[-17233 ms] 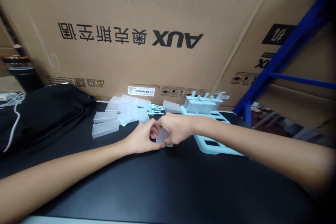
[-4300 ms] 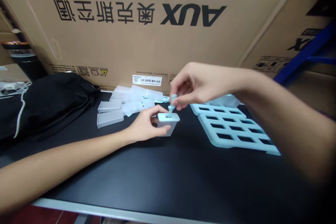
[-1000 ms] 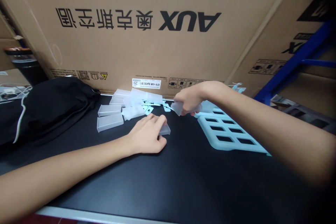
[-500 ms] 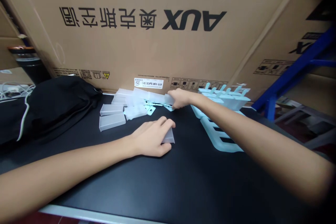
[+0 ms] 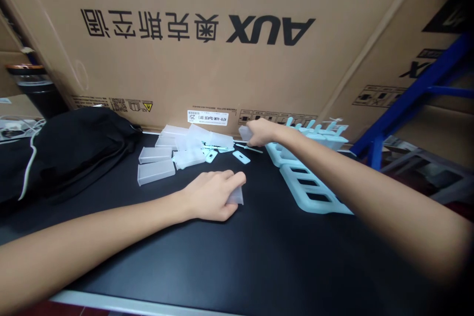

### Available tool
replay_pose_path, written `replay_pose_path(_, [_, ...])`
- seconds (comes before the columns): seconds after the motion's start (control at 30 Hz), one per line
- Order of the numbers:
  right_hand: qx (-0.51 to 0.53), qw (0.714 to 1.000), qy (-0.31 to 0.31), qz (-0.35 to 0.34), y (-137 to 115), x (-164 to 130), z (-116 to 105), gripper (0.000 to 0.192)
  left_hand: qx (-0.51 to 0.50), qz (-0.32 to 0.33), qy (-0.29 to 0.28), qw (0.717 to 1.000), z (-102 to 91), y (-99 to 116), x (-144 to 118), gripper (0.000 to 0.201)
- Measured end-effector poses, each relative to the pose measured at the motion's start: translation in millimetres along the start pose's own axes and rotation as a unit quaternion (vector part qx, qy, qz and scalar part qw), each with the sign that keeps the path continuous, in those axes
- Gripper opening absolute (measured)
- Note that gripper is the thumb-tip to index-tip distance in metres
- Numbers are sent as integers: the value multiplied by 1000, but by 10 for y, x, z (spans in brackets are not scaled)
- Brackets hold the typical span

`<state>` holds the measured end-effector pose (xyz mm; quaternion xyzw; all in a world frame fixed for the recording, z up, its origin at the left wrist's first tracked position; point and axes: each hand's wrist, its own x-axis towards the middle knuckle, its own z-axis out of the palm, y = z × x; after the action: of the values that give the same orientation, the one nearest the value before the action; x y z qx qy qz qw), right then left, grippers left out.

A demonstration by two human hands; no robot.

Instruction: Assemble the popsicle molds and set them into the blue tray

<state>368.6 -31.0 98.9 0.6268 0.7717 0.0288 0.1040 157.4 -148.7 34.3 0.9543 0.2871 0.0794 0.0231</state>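
The left hand (image 5: 213, 195) is covering most of a clear cup (image 5: 236, 196); only its right end is showing under the fingertips, which are curling loosely over it and pressing it to the table (image 5: 222, 266). The right hand (image 5: 259, 133) is closing around another cup (image 5: 244, 133), mostly hidden in the grip, just left of the blue tray (image 5: 314, 192). Whether a thin stick (image 5: 249, 147) below that hand is touching the fingers is hard to tell. Loose cups (image 5: 155, 173) are lying beyond the left hand.
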Motion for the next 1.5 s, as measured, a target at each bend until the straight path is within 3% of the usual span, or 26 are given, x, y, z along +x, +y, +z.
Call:
replay_pose_path(0.1, [13,997,56,-51,-126,20,16,45,14,5,3,1000,1,4,2,26])
replay_pose_path(0.4, [81,959,129,-239,-381,60,114,28,27,5,6,1000,6,-7,-9,27])
replay_pose_path(0.53, [41,965,80,-247,-369,72,165,35,27,10,12,1000,11,-8,-11,26])
replay_pose_path(0.7, [49,968,62,-240,-370,47,145,37,28,19,13,999,8,-10,-21,25])
replay_pose_path(0.87, [88,956,-25,-280,-386,-67,75,32,22,25,8,999,11,-12,-23,24])
replay_pose_path(0.97, [94,953,-49,-283,-405,-146,48,30,23,1,5,1000,12,-7,-17,26])
replay_pose_path(1.07, [125,944,-112,-285,-421,-227,30,29,27,-44,25,998,12,-2,-13,31])
replay_pose_path(1.33, [196,912,-270,-237,-326,-452,13,37,29,-28,60,997,39,9,-29,27])
replay_pose_path(1.5, [225,905,-302,-200,-218,-555,8,39,9,-12,91,996,66,-6,-16,29])
